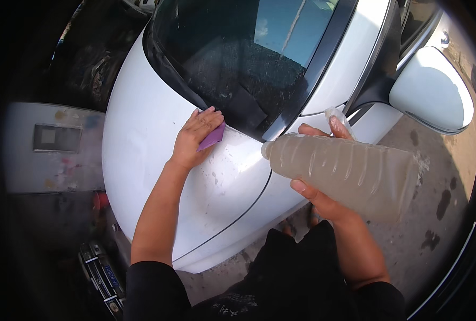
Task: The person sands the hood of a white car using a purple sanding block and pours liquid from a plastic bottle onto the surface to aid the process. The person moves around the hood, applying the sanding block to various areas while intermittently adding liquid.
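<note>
My left hand (192, 138) lies on the white car's hood (141, 123), close to the base of the windshield. Its fingers press down a folded piece of purple sandpaper (212, 139), whose edge sticks out at the right of the fingers. My right hand (331, 206) grips a large clear plastic bottle (345, 166) of cloudy greyish liquid, held tilted on its side above the fender. The bottle's neck points left, toward the hood. A whitish wrap (338, 116) covers one right fingertip. Wet-looking streaks and specks mark the paint between my hands.
The windshield (238, 59) is dusty, with a wiper at its base. A white side mirror (433, 91) juts out at the right. Left of the car stand a stained pale panel (56, 147) and a dark grille (103, 278). Dark wet spots lie on the concrete (403, 235).
</note>
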`<act>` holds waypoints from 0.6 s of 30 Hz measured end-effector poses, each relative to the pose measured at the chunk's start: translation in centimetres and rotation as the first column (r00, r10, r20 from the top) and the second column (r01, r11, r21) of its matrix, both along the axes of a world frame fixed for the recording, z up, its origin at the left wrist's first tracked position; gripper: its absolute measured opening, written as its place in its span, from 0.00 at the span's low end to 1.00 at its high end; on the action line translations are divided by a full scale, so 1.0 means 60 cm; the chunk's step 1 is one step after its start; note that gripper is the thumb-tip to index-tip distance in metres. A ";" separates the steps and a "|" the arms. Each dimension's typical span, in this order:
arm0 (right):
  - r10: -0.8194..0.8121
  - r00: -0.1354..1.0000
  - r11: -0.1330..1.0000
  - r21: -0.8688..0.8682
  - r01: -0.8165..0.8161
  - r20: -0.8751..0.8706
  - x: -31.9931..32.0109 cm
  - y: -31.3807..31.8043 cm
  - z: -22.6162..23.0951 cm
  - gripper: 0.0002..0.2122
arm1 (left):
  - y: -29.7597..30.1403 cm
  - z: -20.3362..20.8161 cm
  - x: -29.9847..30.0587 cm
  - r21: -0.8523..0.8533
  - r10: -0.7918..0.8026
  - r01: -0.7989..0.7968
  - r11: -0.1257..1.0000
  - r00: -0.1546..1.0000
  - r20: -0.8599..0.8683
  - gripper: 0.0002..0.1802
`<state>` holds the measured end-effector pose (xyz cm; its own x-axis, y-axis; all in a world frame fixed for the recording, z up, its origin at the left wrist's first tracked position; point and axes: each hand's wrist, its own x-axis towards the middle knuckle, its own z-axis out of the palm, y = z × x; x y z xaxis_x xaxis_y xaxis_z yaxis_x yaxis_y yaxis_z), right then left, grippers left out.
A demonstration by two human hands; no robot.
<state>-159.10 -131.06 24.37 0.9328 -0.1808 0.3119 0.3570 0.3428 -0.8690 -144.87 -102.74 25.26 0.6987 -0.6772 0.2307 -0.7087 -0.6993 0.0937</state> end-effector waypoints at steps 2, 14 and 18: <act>0.101 0.992 0.955 0.286 -0.076 -0.074 -0.003 -0.005 0.015 0.45 | -0.014 -0.013 -0.014 -0.037 -0.005 0.005 0.999 1.000 0.002 0.28; 0.013 0.991 0.972 -0.234 0.019 0.137 0.025 -0.008 -0.014 0.45 | -0.080 -0.051 -0.085 -0.144 0.066 -0.068 0.987 0.998 -0.017 0.30; 0.029 0.987 0.984 -0.177 -0.001 0.156 0.032 0.003 -0.016 0.44 | -0.030 -0.026 -0.047 -0.081 0.115 -0.116 0.990 0.993 -0.017 0.30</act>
<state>-157.19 -130.91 23.43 0.8716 -0.0966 0.4807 0.4901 0.1959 -0.8493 -147.72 -104.56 23.68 0.7742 -0.5713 0.2725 -0.6222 -0.7659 0.1620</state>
